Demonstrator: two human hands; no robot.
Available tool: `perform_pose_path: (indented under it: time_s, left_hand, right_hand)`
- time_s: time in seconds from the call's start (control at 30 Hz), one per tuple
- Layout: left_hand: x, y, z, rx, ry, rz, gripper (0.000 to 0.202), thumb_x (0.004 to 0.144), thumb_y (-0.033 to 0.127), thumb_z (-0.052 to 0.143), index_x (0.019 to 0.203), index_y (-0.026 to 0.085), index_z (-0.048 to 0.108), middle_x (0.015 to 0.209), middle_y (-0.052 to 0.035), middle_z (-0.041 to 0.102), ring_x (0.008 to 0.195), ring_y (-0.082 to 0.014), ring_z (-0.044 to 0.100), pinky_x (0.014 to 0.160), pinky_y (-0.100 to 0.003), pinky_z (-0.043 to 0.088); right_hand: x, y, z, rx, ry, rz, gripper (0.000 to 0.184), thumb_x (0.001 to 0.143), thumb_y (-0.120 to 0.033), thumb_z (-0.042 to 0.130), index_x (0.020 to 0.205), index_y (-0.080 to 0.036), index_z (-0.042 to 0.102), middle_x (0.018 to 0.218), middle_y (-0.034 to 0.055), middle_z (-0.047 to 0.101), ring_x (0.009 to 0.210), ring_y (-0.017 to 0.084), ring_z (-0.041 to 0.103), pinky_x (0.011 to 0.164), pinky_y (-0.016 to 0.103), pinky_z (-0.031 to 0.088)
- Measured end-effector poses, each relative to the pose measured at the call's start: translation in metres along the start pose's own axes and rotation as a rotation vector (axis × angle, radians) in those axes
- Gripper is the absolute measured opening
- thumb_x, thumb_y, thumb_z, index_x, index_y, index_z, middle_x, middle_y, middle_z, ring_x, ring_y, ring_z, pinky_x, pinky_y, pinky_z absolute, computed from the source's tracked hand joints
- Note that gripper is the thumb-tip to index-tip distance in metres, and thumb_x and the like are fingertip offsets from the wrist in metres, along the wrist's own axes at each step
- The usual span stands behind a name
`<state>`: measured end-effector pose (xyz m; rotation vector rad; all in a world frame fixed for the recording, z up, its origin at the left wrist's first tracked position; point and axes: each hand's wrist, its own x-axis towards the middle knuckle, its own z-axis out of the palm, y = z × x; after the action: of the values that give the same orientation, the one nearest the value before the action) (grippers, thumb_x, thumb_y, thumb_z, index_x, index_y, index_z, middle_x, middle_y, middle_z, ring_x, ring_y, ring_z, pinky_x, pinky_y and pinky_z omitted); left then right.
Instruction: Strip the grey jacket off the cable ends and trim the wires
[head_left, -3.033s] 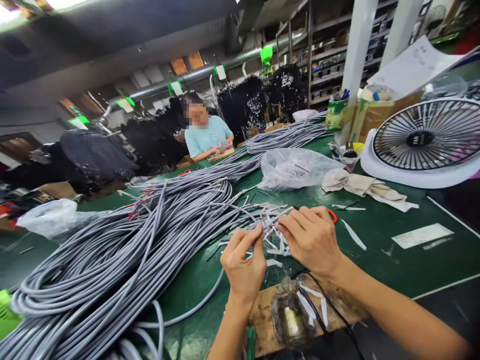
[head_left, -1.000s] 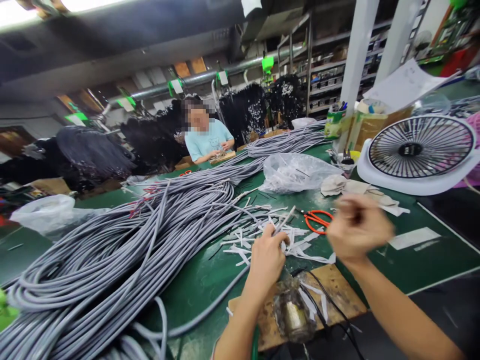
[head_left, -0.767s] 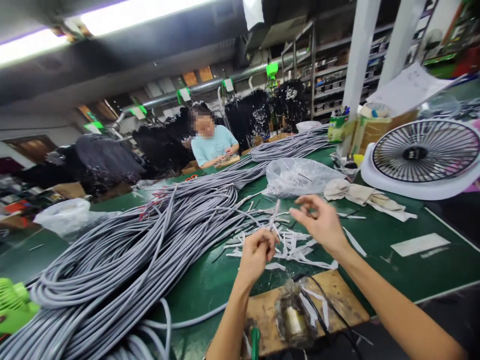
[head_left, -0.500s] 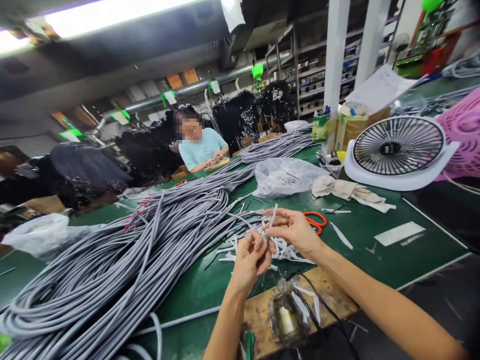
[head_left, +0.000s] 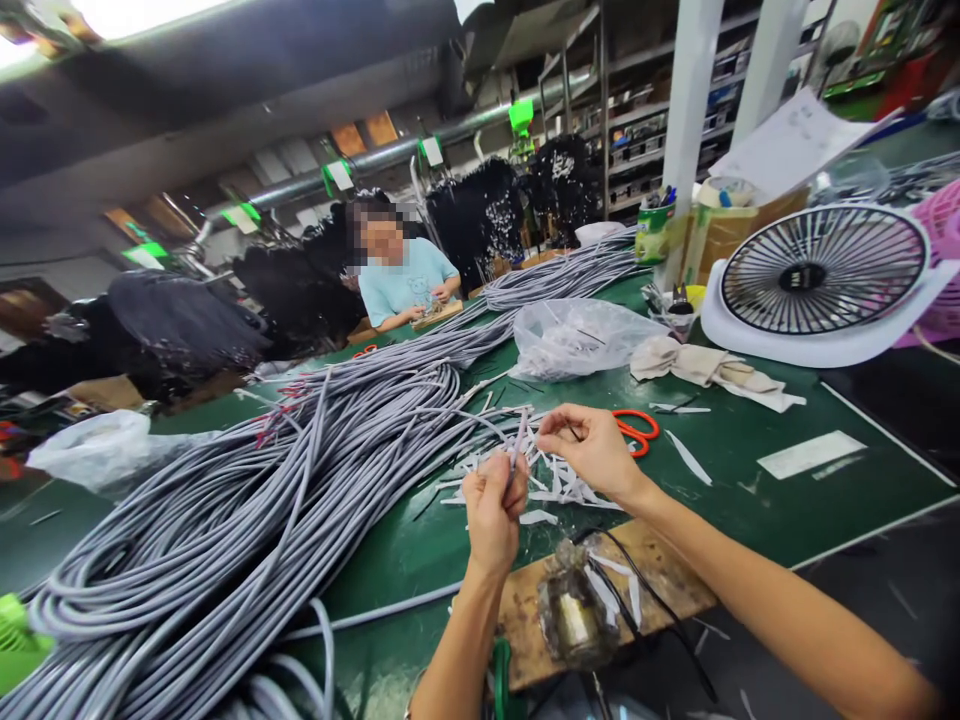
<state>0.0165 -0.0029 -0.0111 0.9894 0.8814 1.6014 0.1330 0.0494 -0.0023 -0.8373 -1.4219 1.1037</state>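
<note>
My left hand is closed around the end of a grey cable, and a pale, thin tip of the cable stands up above the fingers. Just to the right, my right hand is bent in a pinch with its fingertips apart from that tip. A small dark bit shows at its fingers, too little to name. Beneath both hands lie scattered white strips on the green table. A large bundle of grey cables fills the left side.
Orange-handled scissors lie behind my right wrist. A soldering-pot-like device sits on a wooden board near me. Farther off are a plastic bag, a cloth, a fan and a seated person.
My right hand has come away from my left hand, slightly to the right. The pale cable tip now stands in my left hand alone. The view has shifted slightly.
</note>
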Motion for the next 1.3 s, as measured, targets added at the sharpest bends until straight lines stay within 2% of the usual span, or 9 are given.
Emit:
perform_pose_path:
  time_s: [0.23, 0.3, 0.37, 0.43, 0.6, 0.87, 1.03, 1.17, 1.3]
  left_hand:
    - [-0.002, 0.002, 0.002, -0.063, -0.068, -0.005, 0.038, 0.070, 0.043, 0.061, 0.053, 0.014, 0.045, 0.043, 0.0083, 0.022, 0.036, -0.0014, 0.014, 0.034, -0.014, 0.010]
    - [-0.002, -0.001, 0.001, -0.027, -0.080, -0.007, 0.037, 0.073, 0.044, 0.058, 0.055, 0.013, 0.048, 0.041, 0.0081, 0.024, 0.035, -0.0015, 0.016, 0.034, -0.014, 0.011]
    - [0.000, -0.006, 0.001, 0.083, -0.137, -0.043, 0.039, 0.077, 0.046, 0.053, 0.057, 0.012, 0.051, 0.039, 0.0066, 0.031, 0.032, -0.0017, 0.022, 0.033, -0.015, 0.014]
    - [0.003, -0.012, 0.000, 0.199, -0.188, -0.073, 0.044, 0.078, 0.048, 0.050, 0.055, 0.011, 0.052, 0.038, 0.0033, 0.040, 0.031, -0.0030, 0.031, 0.033, -0.016, 0.019]
    - [0.015, -0.019, -0.004, 0.281, -0.057, -0.118, 0.044, 0.073, 0.055, 0.050, 0.064, 0.012, 0.055, 0.048, 0.0013, 0.053, 0.027, -0.0043, 0.038, 0.028, -0.016, 0.022]
    - [0.017, -0.014, -0.006, 0.470, 0.068, -0.130, 0.044, 0.074, 0.054, 0.047, 0.057, 0.014, 0.051, 0.045, 0.0024, 0.053, 0.026, -0.0079, 0.043, 0.026, -0.018, 0.028]
    - [0.025, -0.010, -0.032, 0.600, 0.249, -0.094, 0.039, 0.075, 0.048, 0.048, 0.055, 0.014, 0.052, 0.041, 0.0018, 0.051, 0.028, -0.0113, 0.047, 0.031, -0.021, 0.035]
    - [0.025, 0.003, -0.049, 0.625, 0.397, 0.023, 0.034, 0.077, 0.043, 0.048, 0.062, 0.013, 0.056, 0.050, -0.0007, 0.057, 0.043, -0.0134, 0.057, 0.045, -0.023, 0.045]
    - [0.017, 0.008, -0.033, 0.572, 0.193, 0.261, 0.021, 0.078, 0.032, 0.052, 0.079, 0.013, 0.063, 0.067, -0.0024, 0.062, 0.062, -0.0128, 0.059, 0.063, -0.024, 0.047]
  right_hand:
    - [0.012, -0.008, -0.034, -0.343, 0.422, -0.268, 0.015, 0.075, -0.025, 0.056, 0.082, -0.015, 0.063, 0.078, 0.0054, 0.063, 0.063, 0.013, 0.056, 0.057, 0.024, 0.043]
    - [0.013, -0.013, -0.038, -0.274, 0.330, -0.261, 0.021, 0.078, -0.031, 0.053, 0.085, -0.015, 0.063, 0.074, 0.0046, 0.061, 0.058, 0.012, 0.053, 0.052, 0.023, 0.041]
    - [0.009, -0.016, -0.033, -0.242, 0.004, -0.254, 0.023, 0.078, -0.035, 0.054, 0.078, -0.015, 0.064, 0.065, 0.0020, 0.058, 0.053, 0.011, 0.049, 0.048, 0.022, 0.038]
    - [0.001, -0.017, -0.023, -0.278, -0.152, -0.296, 0.022, 0.077, -0.032, 0.056, 0.066, -0.014, 0.063, 0.058, 0.0005, 0.055, 0.052, 0.010, 0.046, 0.048, 0.021, 0.037]
    - [-0.013, -0.013, -0.009, -0.332, 0.044, -0.442, 0.016, 0.078, -0.018, 0.055, 0.064, -0.014, 0.062, 0.061, 0.0015, 0.057, 0.055, 0.010, 0.049, 0.052, 0.022, 0.037]
    - [-0.012, -0.006, -0.007, -0.353, 0.229, -0.521, 0.014, 0.077, -0.014, 0.056, 0.065, -0.016, 0.063, 0.065, 0.0027, 0.062, 0.056, 0.011, 0.053, 0.052, 0.022, 0.039]
    - [-0.011, -0.008, -0.011, -0.327, 0.332, -0.525, 0.014, 0.076, -0.014, 0.055, 0.064, -0.016, 0.062, 0.061, 0.0007, 0.060, 0.052, 0.010, 0.051, 0.049, 0.021, 0.038]
    - [-0.009, -0.009, -0.014, -0.262, 0.182, -0.460, 0.014, 0.078, -0.015, 0.053, 0.067, -0.016, 0.061, 0.062, 0.0001, 0.060, 0.052, 0.010, 0.053, 0.048, 0.021, 0.039]
    - [-0.011, -0.010, -0.012, -0.274, 0.057, -0.462, 0.015, 0.079, -0.015, 0.051, 0.066, -0.016, 0.060, 0.063, 0.0008, 0.061, 0.054, 0.010, 0.054, 0.050, 0.021, 0.039]
